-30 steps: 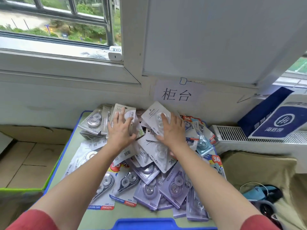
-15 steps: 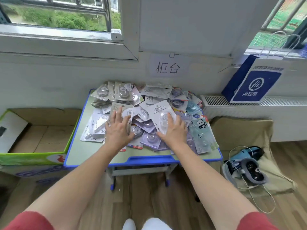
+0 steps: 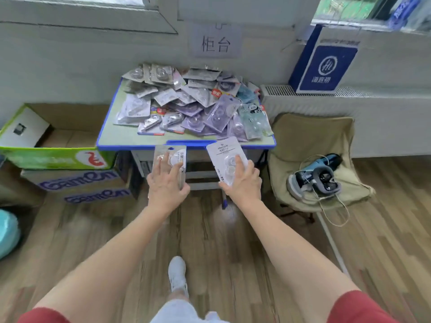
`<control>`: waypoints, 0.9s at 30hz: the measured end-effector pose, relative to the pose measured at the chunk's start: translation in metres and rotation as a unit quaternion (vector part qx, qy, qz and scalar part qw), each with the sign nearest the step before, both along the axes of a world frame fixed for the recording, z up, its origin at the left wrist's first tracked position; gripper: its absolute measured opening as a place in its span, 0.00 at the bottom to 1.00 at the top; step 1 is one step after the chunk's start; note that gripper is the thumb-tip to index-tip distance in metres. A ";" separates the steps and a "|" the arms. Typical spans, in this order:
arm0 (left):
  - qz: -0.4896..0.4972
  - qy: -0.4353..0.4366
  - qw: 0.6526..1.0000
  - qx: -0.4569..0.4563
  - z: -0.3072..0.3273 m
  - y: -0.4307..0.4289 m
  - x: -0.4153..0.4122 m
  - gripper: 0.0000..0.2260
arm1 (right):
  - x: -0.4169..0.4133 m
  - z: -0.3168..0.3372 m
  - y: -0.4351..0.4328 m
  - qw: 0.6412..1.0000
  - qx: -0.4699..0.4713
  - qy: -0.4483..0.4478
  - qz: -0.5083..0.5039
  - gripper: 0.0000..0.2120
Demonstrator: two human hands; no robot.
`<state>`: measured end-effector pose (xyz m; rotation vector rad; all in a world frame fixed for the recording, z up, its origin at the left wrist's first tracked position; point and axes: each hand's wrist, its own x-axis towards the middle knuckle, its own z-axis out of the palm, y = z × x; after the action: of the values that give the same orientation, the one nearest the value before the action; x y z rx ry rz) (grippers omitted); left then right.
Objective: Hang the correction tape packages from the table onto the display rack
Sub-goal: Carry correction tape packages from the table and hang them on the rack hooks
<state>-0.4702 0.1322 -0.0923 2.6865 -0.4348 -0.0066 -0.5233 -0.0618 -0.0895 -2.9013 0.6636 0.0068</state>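
Observation:
A small blue-edged table [image 3: 121,138] against the wall carries a heap of correction tape packages [image 3: 193,106], clear blisters on white, purple and teal cards. My left hand [image 3: 166,185] holds one clear-fronted package [image 3: 171,153] in front of the table's near edge. My right hand [image 3: 241,183] holds a white-carded package [image 3: 224,151] beside it. Both packages are off the table, above the floor. No display rack is in view.
An open green cardboard box [image 3: 53,157] sits on stacked cartons left of the table. A folding chair [image 3: 314,145] with a headset [image 3: 314,180] and cables stands to the right. A blue paper bag [image 3: 324,66] rests on the radiator. Wood floor lies below, with my shoe [image 3: 177,273].
Both hands have lifted a package each off the heap and pulled back past the table's near edge. The view has backed away from the table, showing more floor.

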 end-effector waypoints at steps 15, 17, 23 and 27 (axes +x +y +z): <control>-0.215 -0.013 0.976 -0.029 0.011 0.002 -0.222 0.26 | -0.311 0.004 0.048 0.963 0.074 -0.041 -0.256 0.41; -0.258 -0.013 0.966 -0.026 0.013 -0.001 -0.261 0.26 | -0.361 0.006 0.056 0.950 0.078 -0.044 -0.298 0.41; -0.386 -0.035 0.921 -0.046 0.025 -0.042 -0.380 0.26 | -0.510 0.015 0.057 0.907 0.061 -0.080 -0.410 0.41; -0.462 -0.053 0.882 -0.076 0.041 -0.081 -0.468 0.26 | -0.608 0.025 0.041 0.865 0.051 -0.111 -0.487 0.40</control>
<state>-0.9380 0.0515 -0.0511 2.0819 -1.6225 -0.0968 -1.1315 -0.0207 -0.0641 -2.0964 1.8877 -0.3865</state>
